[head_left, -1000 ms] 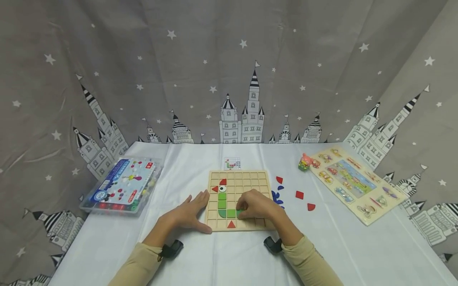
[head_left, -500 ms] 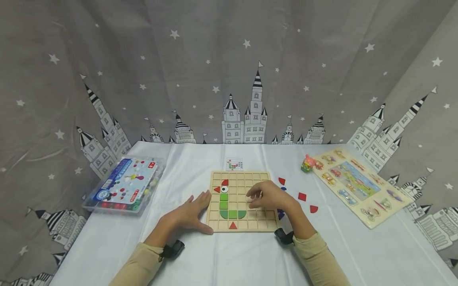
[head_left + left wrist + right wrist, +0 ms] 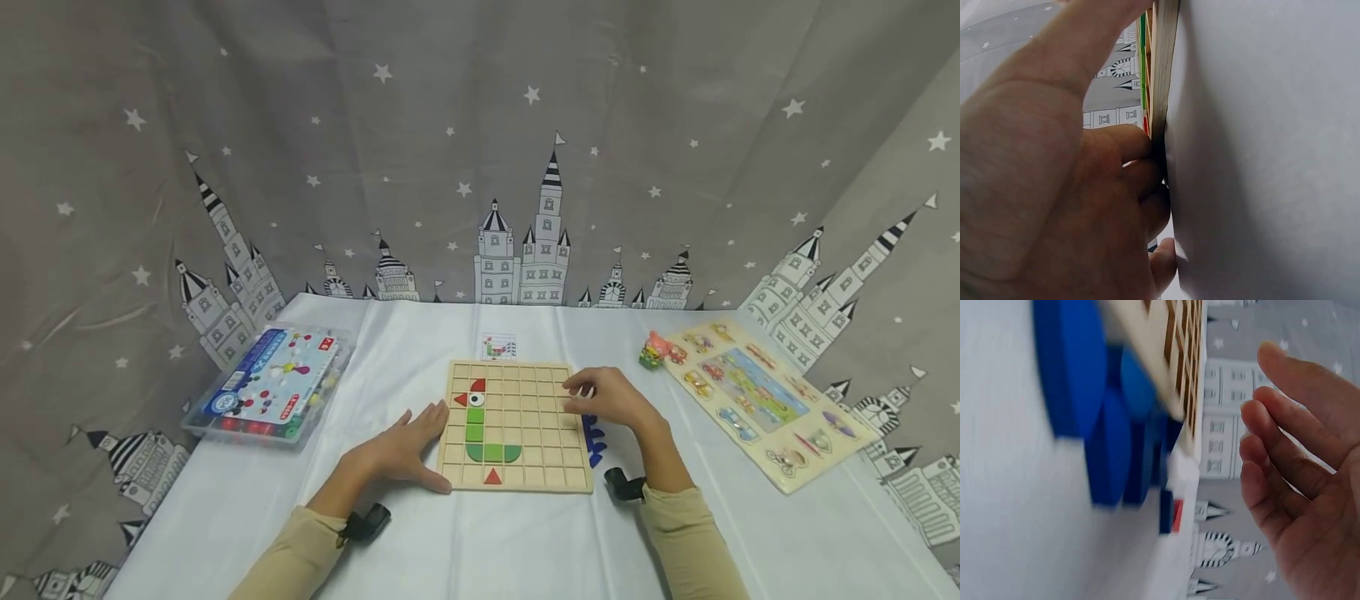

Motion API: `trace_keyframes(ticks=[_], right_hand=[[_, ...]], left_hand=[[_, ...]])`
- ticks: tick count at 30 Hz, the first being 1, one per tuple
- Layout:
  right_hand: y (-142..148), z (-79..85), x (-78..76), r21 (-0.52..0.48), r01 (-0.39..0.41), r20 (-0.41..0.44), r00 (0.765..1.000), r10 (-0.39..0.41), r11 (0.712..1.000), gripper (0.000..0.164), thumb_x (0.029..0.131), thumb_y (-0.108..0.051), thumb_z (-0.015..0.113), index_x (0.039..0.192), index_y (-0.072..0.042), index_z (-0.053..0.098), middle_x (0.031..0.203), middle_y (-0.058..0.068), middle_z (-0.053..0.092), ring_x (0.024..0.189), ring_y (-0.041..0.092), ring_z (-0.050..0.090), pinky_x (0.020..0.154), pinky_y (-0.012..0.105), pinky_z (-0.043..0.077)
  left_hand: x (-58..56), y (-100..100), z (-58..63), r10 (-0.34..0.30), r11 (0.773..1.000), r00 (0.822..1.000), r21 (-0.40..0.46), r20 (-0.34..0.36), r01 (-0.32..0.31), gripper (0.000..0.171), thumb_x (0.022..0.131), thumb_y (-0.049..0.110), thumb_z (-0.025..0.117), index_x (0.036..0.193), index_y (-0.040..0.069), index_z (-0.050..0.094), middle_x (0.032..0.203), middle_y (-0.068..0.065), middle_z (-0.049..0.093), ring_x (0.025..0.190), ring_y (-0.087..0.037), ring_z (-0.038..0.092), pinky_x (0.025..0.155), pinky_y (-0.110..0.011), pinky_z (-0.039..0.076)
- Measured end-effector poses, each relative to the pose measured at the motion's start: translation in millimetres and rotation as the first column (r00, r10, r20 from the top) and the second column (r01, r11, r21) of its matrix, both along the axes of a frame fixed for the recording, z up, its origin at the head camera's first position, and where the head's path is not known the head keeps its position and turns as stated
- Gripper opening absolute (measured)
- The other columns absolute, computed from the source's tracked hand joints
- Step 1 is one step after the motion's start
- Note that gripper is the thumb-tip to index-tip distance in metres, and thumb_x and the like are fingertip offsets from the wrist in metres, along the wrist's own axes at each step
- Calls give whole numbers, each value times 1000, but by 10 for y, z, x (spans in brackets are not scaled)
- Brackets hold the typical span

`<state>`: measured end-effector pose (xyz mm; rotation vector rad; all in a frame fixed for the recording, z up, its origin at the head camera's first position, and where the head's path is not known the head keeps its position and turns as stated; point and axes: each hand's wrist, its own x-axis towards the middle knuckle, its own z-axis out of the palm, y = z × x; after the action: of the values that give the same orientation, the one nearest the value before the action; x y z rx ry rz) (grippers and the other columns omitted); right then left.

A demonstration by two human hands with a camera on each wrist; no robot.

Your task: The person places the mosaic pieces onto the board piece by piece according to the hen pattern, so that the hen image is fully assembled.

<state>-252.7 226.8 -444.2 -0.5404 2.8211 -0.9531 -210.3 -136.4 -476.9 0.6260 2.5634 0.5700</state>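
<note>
A wooden grid board [image 3: 547,425] lies on the white cloth. In its left columns are green pieces [image 3: 492,452], a round black-and-white eye piece [image 3: 476,400], red pieces at the head and a red triangle [image 3: 492,477] in the bottom row. My left hand [image 3: 405,450] rests against the board's left edge, thumb at the near corner; the left wrist view has its fingers at the wooden side. Over the board's right edge hovers my right hand [image 3: 611,396], fingers loosely bent and holding nothing. Below it, several dark blue curved pieces [image 3: 1110,444] lie beside the board.
A picture card [image 3: 498,347] lies behind the board. At left is a clear plastic box [image 3: 270,383] of coloured balls; at right, a vehicle puzzle board [image 3: 772,400] and a small pink-and-green toy [image 3: 655,350]. A red piece [image 3: 1177,515] shows past the blue ones.
My right hand has let go of a green piece in the grid, lifted and moved right to the board's edge. My left hand stays at the left edge; the head view has shifted slightly.
</note>
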Motion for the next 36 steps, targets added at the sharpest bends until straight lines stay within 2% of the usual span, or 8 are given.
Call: trace_keyframes(ticks=[6,11,17,23,31,36], right_hand=[[246,-66,-94,37,147,31,988,-148,988,38,81,-24,77,113,-5,71,93,7,68,84,18,57,68,26,47],[399,-101,-148,75,196,24,980,-199,978,39,82,-23,77,115,-3,70,98,10,70,88,22,59,70,27,48],[479,-149,-202,60,219,32,975,-221,974,38,84,-21,75,116,-1,68,106,16,69,92,24,61,75,33,52],[493,-221,-272,84,227,56,971,-232,970,39,82,-21,77,115,-2,69,105,14,70,88,21,60,75,31,52],[470,-271,-330,111,253,102,959,-264,961,41,82,-22,77,116,-2,69,108,16,70,96,26,62,89,43,54],[471,-308,-345,116,265,116,954,-278,957,40,82,-23,77,115,-2,69,109,16,71,98,27,64,92,44,54]], left_hand=[[-23,16,9,-8,1000,1000,-8,-7,8,122,66,59,82,156,6,18,165,-7,13,154,-23,9,126,-47,4],[-28,27,27,-17,1000,1000,-6,-12,17,123,66,59,82,156,5,18,165,-8,13,154,-23,9,126,-47,4],[-22,37,15,-13,1000,1000,-6,-6,13,123,66,59,82,155,5,18,165,-9,13,154,-24,9,126,-48,5],[17,24,12,-11,1000,1000,-3,-2,11,123,66,58,83,155,5,17,165,-9,13,154,-24,9,126,-48,4],[13,3,15,-11,1000,1000,-2,-16,11,123,66,59,82,155,5,18,165,-9,13,154,-25,9,126,-49,5],[10,3,18,-15,1000,1000,2,-11,15,123,66,58,82,155,2,17,164,-11,13,153,-26,10,126,-50,5]])
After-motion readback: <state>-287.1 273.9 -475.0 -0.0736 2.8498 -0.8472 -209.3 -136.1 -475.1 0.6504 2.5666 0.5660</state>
